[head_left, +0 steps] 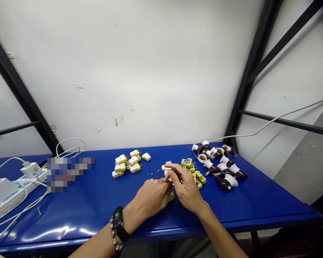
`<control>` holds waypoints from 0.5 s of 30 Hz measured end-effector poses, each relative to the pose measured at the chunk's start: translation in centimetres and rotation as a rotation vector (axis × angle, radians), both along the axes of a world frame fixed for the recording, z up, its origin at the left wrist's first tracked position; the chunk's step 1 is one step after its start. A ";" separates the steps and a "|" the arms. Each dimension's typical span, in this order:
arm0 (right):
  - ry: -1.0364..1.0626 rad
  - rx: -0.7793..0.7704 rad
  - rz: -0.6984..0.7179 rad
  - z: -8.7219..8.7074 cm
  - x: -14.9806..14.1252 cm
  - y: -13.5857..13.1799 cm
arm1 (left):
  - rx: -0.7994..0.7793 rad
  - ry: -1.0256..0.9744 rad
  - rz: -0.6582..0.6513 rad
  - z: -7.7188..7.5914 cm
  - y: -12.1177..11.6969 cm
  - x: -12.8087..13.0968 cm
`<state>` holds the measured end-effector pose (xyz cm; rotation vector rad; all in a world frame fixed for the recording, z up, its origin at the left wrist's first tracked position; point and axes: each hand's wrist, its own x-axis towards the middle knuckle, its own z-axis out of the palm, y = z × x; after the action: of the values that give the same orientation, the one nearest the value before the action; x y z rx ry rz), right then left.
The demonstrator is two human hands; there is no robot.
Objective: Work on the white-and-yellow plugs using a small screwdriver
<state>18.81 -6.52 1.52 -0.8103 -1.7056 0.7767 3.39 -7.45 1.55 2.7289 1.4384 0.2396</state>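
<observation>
My left hand [152, 197] and my right hand [186, 188] meet over the middle of the blue table [97, 200]. Both are pinched together around a small white and yellow plug part [170, 181], whose yellow end shows under my left fingers. A dark watch and a bead bracelet sit on my left wrist. Just beyond my fingers lie a white plug piece [166, 167] and a few tiny screws [154, 173]. A group of assembled yellow and white plugs [127, 163] lies to the left. Loose yellow plug parts [195, 172] lie to the right.
Several maroon and white lamp sockets [221, 163] are heaped at the back right. A white power strip [8, 195] with a charger and cables lies at the far left. A white cable [271, 122] runs along the wall. Black frame bars stand on both sides.
</observation>
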 end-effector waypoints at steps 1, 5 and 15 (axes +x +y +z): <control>0.008 -0.010 -0.010 0.0 -0.1 0.0 | -0.006 0.000 0.022 -0.1 -0.1 0.1; 0.129 -0.066 -0.139 -0.7 -0.5 0.2 | -0.031 -0.064 0.108 -0.6 -0.2 0.3; 0.039 -0.137 0.103 -0.1 0.0 0.0 | -0.007 -0.431 0.007 -2.0 0.1 -0.7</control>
<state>18.81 -6.53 1.38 -0.7995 -1.6832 0.9817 2.66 -7.31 -0.41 2.4560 1.3170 0.7646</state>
